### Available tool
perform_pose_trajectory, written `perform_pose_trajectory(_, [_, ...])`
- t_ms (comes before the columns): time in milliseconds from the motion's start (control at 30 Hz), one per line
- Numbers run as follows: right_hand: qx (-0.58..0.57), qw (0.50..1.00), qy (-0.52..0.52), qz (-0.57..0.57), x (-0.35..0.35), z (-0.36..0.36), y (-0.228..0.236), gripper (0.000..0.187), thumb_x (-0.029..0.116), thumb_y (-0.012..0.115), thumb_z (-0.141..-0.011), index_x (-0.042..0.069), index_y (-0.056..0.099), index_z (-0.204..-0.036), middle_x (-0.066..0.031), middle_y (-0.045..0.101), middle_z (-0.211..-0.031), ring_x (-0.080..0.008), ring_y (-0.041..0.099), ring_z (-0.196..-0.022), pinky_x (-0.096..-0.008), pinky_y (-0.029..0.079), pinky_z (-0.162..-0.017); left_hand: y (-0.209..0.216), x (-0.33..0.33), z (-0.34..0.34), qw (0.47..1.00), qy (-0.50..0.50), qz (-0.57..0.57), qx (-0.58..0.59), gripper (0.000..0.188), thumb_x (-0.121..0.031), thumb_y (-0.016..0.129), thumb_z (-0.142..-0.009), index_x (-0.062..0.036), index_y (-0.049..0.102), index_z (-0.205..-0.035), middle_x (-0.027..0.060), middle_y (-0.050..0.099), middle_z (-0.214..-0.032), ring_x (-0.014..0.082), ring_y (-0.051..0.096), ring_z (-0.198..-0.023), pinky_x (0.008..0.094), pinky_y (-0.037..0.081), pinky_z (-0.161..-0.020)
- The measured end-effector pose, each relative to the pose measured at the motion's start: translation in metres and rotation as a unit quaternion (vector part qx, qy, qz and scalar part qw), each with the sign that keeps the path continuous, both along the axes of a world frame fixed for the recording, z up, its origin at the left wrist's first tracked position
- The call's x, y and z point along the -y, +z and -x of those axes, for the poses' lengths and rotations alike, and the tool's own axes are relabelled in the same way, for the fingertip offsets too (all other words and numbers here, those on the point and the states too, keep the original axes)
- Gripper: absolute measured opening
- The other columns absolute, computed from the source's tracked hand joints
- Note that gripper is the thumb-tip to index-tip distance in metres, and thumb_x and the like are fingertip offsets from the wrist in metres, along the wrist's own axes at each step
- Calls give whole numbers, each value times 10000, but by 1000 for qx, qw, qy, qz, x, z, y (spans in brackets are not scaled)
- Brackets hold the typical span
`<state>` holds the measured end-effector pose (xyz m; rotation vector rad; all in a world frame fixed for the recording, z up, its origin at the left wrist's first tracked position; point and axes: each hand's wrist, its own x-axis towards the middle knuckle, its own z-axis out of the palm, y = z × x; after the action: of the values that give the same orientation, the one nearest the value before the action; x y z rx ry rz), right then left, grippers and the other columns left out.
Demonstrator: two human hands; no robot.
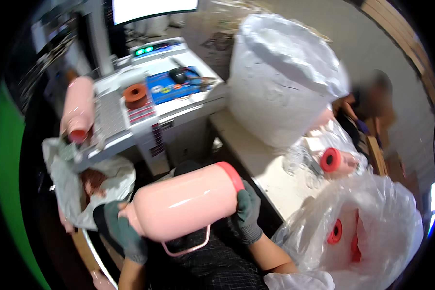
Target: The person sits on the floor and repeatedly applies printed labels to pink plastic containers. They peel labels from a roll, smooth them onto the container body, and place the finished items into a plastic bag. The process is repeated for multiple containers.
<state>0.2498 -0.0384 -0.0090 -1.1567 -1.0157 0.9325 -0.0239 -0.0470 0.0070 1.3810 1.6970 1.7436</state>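
Observation:
A large glossy pink plastic jug [188, 200] with a loop handle lies sideways across my lap, held in both hands. My left hand [125, 234], in a grey-green knit glove, is closed around its narrow neck. My right hand [248, 210], gloved alike, grips the wide red-rimmed end. The handle hangs down on the side nearest me. Beside my left hand stands a white bag [70, 186] with reddish-brown scraps inside. What the jug holds cannot be seen.
A tall white sack [280, 92] stands on a pale bench [261, 169]. At right, a clear plastic bag [295, 246] holds red-ended pieces; another pink jug [345, 162] lies behind it. A white machine [179, 108] carries a blue mat, tools and an orange roll. Another person [355, 108] is behind.

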Motion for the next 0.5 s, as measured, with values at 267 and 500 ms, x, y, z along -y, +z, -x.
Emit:
perform_pose_trajectory(267, [-155, 984, 91, 11, 22, -87, -141, 539, 112, 725, -976, -24, 525, -1458, -147, 639, -1395, -251, 598, -1307, -383, 471, -1134, 9, -8, 16, 763, -447, -278, -375, 444, -489, 790, -682, -100, 675, -864, 136, 645, -803, 255, 598, -577, 386, 437, -496])
perform_pose_trajectory(500, [481, 859, -172, 31, 12, -220, -121, 443, 343, 611, -984, 68, 623, -1330, -175, 676, -1316, -325, 650, -1185, -481, 525, -1009, -38, 15, 24, 942, -316, -49, -105, 457, -228, 779, -838, -57, 584, -1214, 152, 610, -1052, 303, 627, -890, 413, 504, -764])
